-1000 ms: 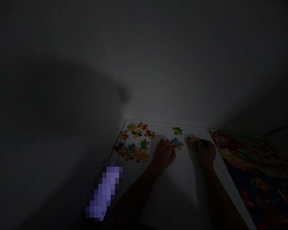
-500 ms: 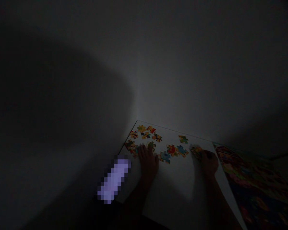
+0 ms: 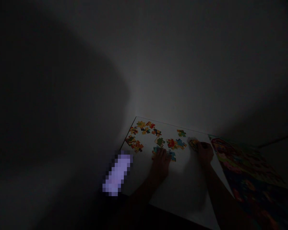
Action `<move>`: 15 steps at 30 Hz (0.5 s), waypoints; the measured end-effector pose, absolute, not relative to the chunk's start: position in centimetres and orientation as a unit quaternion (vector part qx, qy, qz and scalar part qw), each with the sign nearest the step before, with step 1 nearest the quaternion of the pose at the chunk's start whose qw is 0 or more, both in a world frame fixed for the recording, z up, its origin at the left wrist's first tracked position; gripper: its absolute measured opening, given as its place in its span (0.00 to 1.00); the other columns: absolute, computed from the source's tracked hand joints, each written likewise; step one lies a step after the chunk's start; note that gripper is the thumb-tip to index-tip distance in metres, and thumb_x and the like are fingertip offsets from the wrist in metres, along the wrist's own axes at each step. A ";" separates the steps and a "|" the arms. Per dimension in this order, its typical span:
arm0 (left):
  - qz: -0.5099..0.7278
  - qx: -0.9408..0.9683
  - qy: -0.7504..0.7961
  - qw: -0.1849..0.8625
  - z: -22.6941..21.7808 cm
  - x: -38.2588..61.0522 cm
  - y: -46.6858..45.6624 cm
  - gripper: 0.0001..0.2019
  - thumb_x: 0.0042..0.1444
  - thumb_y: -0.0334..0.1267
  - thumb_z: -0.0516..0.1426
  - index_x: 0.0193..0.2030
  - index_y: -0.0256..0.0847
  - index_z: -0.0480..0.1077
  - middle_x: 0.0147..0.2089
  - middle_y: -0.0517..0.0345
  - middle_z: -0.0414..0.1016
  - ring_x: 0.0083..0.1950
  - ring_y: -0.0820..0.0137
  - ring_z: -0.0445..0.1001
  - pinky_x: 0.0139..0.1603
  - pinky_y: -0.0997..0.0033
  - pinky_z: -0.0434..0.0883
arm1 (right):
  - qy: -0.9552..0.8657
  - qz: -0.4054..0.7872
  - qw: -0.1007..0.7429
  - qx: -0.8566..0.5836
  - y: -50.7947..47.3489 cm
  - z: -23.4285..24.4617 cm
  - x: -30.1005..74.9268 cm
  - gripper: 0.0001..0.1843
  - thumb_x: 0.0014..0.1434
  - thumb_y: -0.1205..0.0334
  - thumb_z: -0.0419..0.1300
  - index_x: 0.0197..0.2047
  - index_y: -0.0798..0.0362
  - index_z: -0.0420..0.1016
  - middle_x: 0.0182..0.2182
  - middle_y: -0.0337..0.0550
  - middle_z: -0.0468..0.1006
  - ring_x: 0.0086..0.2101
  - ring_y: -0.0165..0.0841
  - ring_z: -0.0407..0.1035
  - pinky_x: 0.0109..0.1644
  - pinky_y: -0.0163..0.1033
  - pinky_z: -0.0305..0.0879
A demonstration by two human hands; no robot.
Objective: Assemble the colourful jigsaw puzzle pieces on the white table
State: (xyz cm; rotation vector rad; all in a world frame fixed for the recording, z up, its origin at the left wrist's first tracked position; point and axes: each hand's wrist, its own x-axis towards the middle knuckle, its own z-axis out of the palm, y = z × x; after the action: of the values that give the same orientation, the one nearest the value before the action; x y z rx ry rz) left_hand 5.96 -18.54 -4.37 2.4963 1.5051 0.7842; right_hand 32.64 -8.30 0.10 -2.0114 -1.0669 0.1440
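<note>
My left hand (image 3: 161, 163) lies palm down on the white table (image 3: 182, 182), fingers outstretched. Its fingertips rest on blue jigsaw puzzle pieces, one (image 3: 155, 151) showing at the left of the fingers and one (image 3: 173, 156) at the right. Just beyond them lies a green puzzle piece (image 3: 160, 141). My right hand (image 3: 205, 153) is closed on a colourful puzzle piece (image 3: 194, 143) near the table's right part; whether it is one piece or a small stack I cannot tell. A red piece (image 3: 171, 143) and a blue piece (image 3: 180, 143) lie between the hands.
Several loose pieces (image 3: 145, 130) are scattered at the far left, with another group (image 3: 134, 143) by the left edge. One green piece (image 3: 181, 133) lies near the back. A colourful printed sheet (image 3: 244, 179) is at right. A pixelated bright patch (image 3: 117, 174) covers something left. Walls (image 3: 172, 80) rise behind.
My left hand has moved right, from the left group to the blue pieces. The green piece beside it now lies farther right. My right hand keeps its hold; the view has shifted slightly.
</note>
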 end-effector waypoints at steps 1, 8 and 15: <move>0.256 0.835 0.482 0.063 -4.3 6.1 -18.9 0.22 0.62 0.30 0.52 0.63 0.38 0.68 0.68 0.40 0.65 0.72 0.55 0.59 0.70 0.48 0.62 | -0.422 0.058 0.417 -0.803 -8.3 0.1 32.6 0.22 0.48 0.40 0.58 0.34 0.51 0.72 0.35 0.54 0.77 0.40 0.53 0.72 0.45 0.60 0.65; 0.234 0.872 0.421 0.092 -3.3 5.7 -21.6 0.23 0.59 0.25 0.51 0.61 0.41 0.69 0.67 0.47 0.67 0.71 0.62 0.60 0.71 0.55 0.62 | -0.410 0.045 0.424 -0.807 -8.4 0.1 32.2 0.26 0.48 0.40 0.59 0.40 0.53 0.72 0.39 0.54 0.78 0.40 0.46 0.71 0.49 0.53 0.64; 0.221 0.886 0.389 0.120 -5.2 4.5 -25.6 0.27 0.56 0.22 0.52 0.61 0.44 0.69 0.69 0.50 0.65 0.71 0.62 0.60 0.69 0.54 0.64 | -0.399 0.032 0.393 -0.828 -8.1 0.1 32.0 0.30 0.50 0.40 0.58 0.49 0.54 0.70 0.39 0.52 0.79 0.41 0.46 0.73 0.48 0.48 0.64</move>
State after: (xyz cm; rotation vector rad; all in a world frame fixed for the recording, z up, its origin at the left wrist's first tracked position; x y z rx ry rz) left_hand 4.47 -25.60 -5.21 2.5895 1.1378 0.6471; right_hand 31.96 -8.11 0.05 -2.1019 -1.0134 0.0823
